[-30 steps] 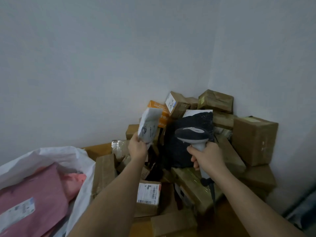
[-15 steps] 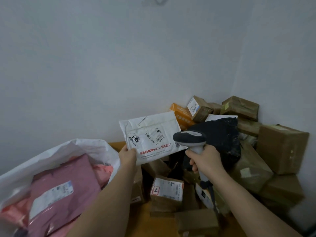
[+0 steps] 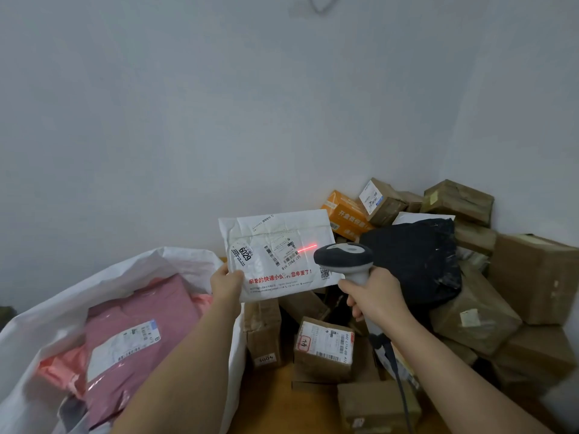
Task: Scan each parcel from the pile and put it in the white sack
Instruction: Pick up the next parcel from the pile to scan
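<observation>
Left hand (image 3: 226, 281) pinches white mailer (image 3: 279, 253) — right hand (image 3: 374, 300) grips scanner (image 3: 344, 257) just beside it.

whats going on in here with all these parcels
A person is scanning parcels. The left hand holds up a white mailer by its lower corner, while the right hand aims a handheld scanner at it; a red scan line shows on the label. The white sack at left already holds pink mailers. A pile of boxes waits in the corner.

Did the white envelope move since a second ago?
Yes. The white envelope turned label-forward and swung left, off the orange box, toward the white sack.
</observation>
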